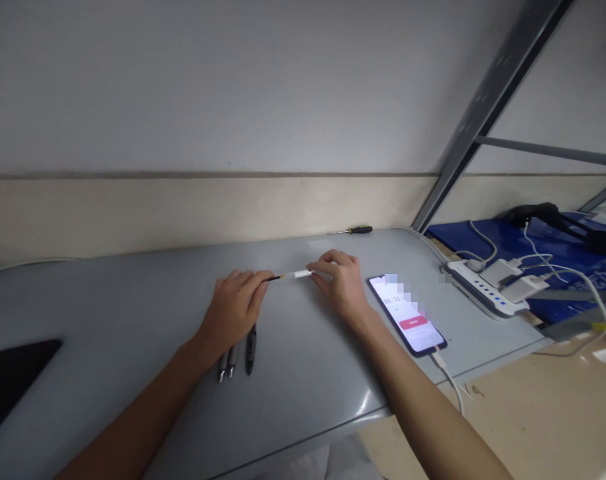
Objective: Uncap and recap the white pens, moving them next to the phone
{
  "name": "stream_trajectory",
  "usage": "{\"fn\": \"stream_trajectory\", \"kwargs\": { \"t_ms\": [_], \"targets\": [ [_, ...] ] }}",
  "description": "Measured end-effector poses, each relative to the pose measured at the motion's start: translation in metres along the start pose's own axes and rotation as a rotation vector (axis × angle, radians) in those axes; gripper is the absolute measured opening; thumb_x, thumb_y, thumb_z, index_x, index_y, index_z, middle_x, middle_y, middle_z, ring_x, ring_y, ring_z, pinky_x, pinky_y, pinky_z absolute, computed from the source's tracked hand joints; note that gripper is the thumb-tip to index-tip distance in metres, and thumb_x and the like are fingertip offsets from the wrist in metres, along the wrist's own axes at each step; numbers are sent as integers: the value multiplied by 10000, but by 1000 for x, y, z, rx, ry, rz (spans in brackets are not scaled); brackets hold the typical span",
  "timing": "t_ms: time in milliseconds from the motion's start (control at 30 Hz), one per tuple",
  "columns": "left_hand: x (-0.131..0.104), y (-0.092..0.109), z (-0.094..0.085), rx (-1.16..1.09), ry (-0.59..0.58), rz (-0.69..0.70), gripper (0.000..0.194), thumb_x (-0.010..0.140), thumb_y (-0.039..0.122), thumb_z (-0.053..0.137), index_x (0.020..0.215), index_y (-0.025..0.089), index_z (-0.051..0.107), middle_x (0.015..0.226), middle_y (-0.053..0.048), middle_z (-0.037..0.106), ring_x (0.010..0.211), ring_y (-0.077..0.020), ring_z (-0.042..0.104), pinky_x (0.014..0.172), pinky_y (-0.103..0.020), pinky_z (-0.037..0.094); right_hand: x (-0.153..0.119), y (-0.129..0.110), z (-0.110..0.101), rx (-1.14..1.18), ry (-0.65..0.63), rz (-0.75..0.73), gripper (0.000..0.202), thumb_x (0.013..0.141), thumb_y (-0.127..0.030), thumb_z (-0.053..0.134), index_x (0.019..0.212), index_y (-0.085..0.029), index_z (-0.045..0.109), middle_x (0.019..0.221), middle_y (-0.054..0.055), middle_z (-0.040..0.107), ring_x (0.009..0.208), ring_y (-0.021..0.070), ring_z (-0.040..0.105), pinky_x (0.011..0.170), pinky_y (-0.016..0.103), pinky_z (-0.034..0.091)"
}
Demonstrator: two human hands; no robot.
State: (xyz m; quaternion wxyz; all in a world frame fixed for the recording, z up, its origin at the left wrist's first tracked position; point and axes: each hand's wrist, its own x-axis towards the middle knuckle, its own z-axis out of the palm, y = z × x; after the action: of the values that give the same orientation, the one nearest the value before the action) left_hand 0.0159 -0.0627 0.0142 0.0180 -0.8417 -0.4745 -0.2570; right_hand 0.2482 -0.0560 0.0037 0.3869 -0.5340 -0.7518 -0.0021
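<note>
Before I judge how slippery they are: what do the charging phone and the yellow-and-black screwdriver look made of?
The phone has a smooth, glossy front, probably glass, judging by its bright, flat screen. The yellow-and-black screwdriver seems to have a plastic or rubber handle, finish unclear; its thin, pale shaft looks like metal.

Place: an indoor room with a plain work corner; whether home, dormitory or office, I cannot tell
Wall, 12 o'clock: grey upper part (pixel 207 87) over a cream band (pixel 183 207); the grey desk (pixel 133 293) runs along it
Frame, 2 o'clock: slanting metal post (pixel 463 147) with a crossbar (pixel 547 151)
Power, 3 o'clock: white power strip (pixel 483 289) with chargers plugged in; blue surface (pixel 447 233) beyond
Small items: charging phone (pixel 407 317), 3 o'clock; screwdriver (pixel 361 230), 1 o'clock; pens (pixel 251 350), 7 o'clock
Floor, 4 o'clock: tan (pixel 523 400)
</note>
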Motion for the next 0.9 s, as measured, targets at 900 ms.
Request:
{"fn": "stream_trajectory", "kwargs": {
  "t_ms": [900],
  "targets": [
    [-1, 0, 3, -22, -27, 27, 309, 982, 265, 366, 1149, 244, 625, 978, -27, 713, 881, -230, 590, 822, -391, 405, 0, -9, -2, -21, -48, -40, 182, 873, -156, 652, 985, -258, 752, 959, 63, 638, 906, 209, 551, 838, 371, 318]
  ]
}}
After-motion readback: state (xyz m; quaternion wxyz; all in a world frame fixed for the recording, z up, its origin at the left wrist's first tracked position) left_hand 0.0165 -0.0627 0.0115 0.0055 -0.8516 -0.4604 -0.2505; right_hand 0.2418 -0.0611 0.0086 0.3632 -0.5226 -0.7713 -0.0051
